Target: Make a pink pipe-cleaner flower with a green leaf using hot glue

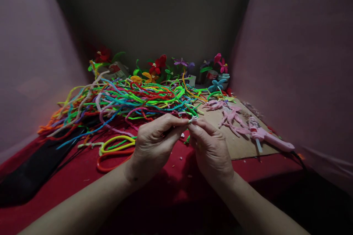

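My left hand [156, 141] and my right hand [211, 147] meet above the red cloth [82, 187], fingertips pinched together on a small pale piece of pipe cleaner [193, 119]. Both hands are closed around it, and most of the piece is hidden by the fingers. Just beyond the hands lies a big tangle of colourful pipe cleaners [124, 101]. A yellow loop [116, 143] and an orange loop [110, 163] lie to the left of my left hand.
A pink glue gun [268, 137] rests on a cardboard sheet [242, 147] at the right, beside pink pipe-cleaner shapes [231, 117]. Finished pipe-cleaner flowers [157, 66] and small pots stand at the back. A black strip [35, 169] lies at the left. Walls close in on both sides.
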Available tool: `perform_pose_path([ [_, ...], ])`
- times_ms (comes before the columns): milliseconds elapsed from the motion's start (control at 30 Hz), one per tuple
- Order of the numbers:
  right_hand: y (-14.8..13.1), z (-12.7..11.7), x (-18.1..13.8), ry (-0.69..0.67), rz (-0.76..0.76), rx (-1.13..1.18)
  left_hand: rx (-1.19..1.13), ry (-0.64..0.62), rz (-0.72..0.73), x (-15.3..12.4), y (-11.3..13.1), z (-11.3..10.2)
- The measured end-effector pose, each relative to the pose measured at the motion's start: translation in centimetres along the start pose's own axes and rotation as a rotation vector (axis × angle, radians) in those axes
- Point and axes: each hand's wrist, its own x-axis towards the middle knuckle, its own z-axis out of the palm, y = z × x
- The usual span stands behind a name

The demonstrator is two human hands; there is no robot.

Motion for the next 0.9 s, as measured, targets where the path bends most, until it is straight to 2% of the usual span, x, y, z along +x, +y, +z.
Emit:
perform_pose_path([
  [100,0.0,0.1,0.1,-0.010,-0.060,-0.031,-0.090,0.025,-0.124,0.1,0.3,0.1],
  [233,-0.1,0.0,0.1,-0.007,-0.221,-0.161,-0.189,0.038,-0.275,0.4,0.9,-0.1],
  [400,-0.4,0.0,0.3,-0.008,-0.418,-0.333,-0.255,0.059,-0.296,0.4,1.8,-0.3],
  [500,-0.7,0.2,0.3,-0.028,-0.449,-0.327,-0.333,0.045,-0.366,0.4,1.7,-0.5],
  [600,-0.8,0.4,0.3,-0.053,-0.374,-0.228,-0.460,-0.003,-0.480,0.5,1.3,-0.8],
  [733,-1.0,0.3,0.4,-0.093,-0.150,-0.092,-0.601,-0.114,-0.628,1.0,0.8,-1.3],
  [900,-1.4,-0.5,1.1,-0.291,0.152,0.007,-0.790,-0.332,-0.828,1.7,0.4,-2.0],
])
